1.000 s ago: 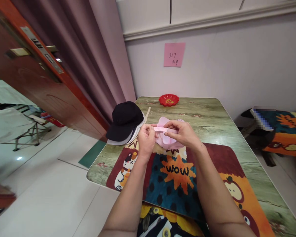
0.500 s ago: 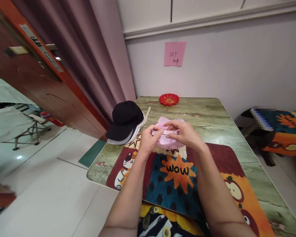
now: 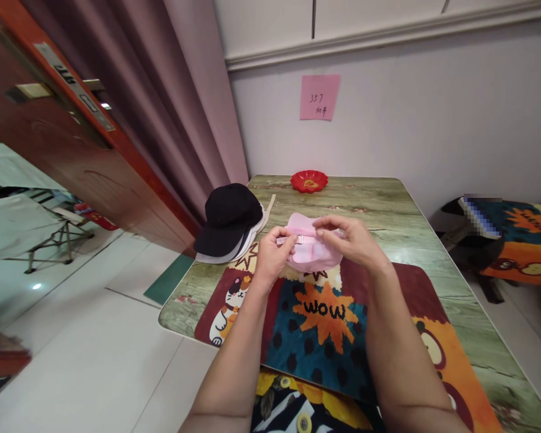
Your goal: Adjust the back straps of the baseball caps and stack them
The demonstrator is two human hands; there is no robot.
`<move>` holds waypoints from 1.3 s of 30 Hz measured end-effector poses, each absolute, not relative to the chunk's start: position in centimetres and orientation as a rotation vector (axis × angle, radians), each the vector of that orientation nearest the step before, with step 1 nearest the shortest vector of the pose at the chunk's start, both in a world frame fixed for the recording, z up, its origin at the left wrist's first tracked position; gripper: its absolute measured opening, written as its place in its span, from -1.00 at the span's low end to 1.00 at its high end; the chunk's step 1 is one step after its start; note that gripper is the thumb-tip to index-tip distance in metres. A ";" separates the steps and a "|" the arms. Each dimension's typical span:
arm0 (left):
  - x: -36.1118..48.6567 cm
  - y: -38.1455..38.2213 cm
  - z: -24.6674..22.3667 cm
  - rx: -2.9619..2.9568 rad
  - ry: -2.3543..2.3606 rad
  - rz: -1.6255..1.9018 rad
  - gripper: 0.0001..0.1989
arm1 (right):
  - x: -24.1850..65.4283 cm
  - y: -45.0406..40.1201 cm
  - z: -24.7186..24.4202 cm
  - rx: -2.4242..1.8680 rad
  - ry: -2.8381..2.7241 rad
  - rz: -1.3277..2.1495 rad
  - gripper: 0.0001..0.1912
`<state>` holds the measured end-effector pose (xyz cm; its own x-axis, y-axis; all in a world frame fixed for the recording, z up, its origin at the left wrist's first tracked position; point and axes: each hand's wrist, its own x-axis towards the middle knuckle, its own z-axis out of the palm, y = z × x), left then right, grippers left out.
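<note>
Pinching one pink strap [image 3: 280, 241] between thumb and fingers, the person's left hand [image 3: 272, 255] is closed just beside a small buckle [image 3: 300, 239]. The right hand [image 3: 354, 240] curls loosely at the cap's edge, thumb and forefinger slightly parted; from where I stand, I cannot tell how firmly it grips.

One pink cap [image 3: 318, 260] lies between the hands, over the far edge of the mat [image 3: 284, 325]. Its strap runs roughly from nine to three o'clock, while which way its bill points is hard to make out.

Going outward from that cap, one black cap [image 3: 232, 207] sits at about ten o'clock, its bill aimed toward seven, on top of paler caps [image 3: 256, 231] that I can't count. A single pale strip [image 3: 271, 206] sticks out beside them toward one. One red dish [image 3: 309, 181] stands at twelve, near the table's far edge, and one pink note [image 3: 320, 97] is on the wall beyond.

Wood-grain tabletop [image 3: 379, 210] stretches from the cap toward one and two o'clock, giving the right hand room on that side. The left hand has less, with the stack near it.
</note>
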<state>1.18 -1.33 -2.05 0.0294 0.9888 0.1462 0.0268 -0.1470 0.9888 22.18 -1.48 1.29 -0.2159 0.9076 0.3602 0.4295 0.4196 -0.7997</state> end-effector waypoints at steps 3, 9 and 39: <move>1.5 -1.4 -1.9 1.345 1.121 1.276 -0.71 | 20.7 -1.5 1.2 -1.100 -1.914 0.729 -0.70; 1.3 -1.5 -1.9 1.400 1.125 1.291 -0.75 | 19.2 -1.3 0.7 -1.100 -1.926 0.672 -0.81; 0.8 -3.0 1.3 1.251 0.989 1.193 -0.66 | 17.7 -3.2 3.0 -1.215 -1.924 0.507 -0.89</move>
<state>0.84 -2.95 1.27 0.1475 0.9861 0.0767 -0.1072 -0.0611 0.9924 17.66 -3.25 2.97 -0.2307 0.8840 0.4066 0.5689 0.4616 -0.6806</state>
